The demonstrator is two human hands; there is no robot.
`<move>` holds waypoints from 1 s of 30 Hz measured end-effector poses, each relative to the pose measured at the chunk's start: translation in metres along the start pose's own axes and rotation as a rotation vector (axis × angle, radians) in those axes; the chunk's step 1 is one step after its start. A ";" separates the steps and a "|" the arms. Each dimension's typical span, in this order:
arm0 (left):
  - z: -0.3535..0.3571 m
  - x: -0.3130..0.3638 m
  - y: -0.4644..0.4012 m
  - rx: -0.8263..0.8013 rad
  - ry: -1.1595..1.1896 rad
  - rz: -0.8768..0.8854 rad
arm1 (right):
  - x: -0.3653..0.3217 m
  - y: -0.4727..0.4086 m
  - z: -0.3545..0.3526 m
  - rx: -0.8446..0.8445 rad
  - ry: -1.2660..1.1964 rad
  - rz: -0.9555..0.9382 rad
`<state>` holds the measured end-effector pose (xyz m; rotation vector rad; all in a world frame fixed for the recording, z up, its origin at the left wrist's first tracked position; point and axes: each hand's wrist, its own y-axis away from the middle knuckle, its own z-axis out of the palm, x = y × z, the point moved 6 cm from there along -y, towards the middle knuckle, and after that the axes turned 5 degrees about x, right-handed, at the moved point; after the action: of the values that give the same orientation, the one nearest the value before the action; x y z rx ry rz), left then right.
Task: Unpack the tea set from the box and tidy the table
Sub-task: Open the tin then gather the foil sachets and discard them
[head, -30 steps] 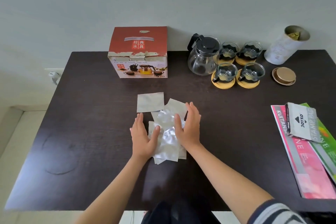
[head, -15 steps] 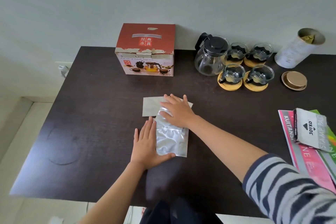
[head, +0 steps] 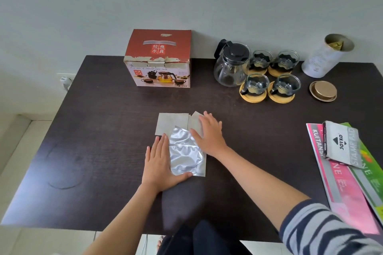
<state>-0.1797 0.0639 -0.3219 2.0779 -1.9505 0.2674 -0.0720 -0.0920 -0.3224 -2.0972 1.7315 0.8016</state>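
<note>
Left hand (head: 158, 163) and right hand (head: 209, 134), fingers spread flat, press the foil pouches (head: 185, 155) between them, squaring the stack on the bench (head: 103, 130)

A dark wooden table (head: 87, 130) stands against a plain pale grey-green wall (head: 103, 2). Soft, even light. Far left, a wall socket (head: 66, 81); pale floor (head: 12, 141) below.

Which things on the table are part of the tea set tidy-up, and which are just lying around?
Part of the job:
red box
glass teapot
four glass cups on round wooden coasters
silver packets
paper squares
left hand, right hand, both flat on the packets

Just lying about:
white tin
gold lid
booklets
stamp pad box
</note>
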 end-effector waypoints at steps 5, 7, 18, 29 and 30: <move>0.000 0.000 0.000 0.012 0.010 -0.002 | -0.017 0.016 0.006 0.056 -0.219 -0.101; -0.001 0.000 0.000 0.018 0.011 -0.009 | -0.025 0.000 0.000 0.111 -0.107 -0.119; 0.000 -0.003 0.000 -0.008 0.001 -0.046 | -0.056 -0.045 0.024 -0.214 0.271 -0.373; -0.003 0.000 0.000 0.053 0.030 0.003 | -0.006 -0.010 -0.013 0.102 0.062 -0.143; -0.003 0.001 0.000 0.055 0.032 0.016 | -0.001 -0.011 -0.011 0.024 0.078 -0.094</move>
<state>-0.1792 0.0642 -0.3190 2.0792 -1.9627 0.3592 -0.0585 -0.0951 -0.3144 -2.2030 1.6581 0.6768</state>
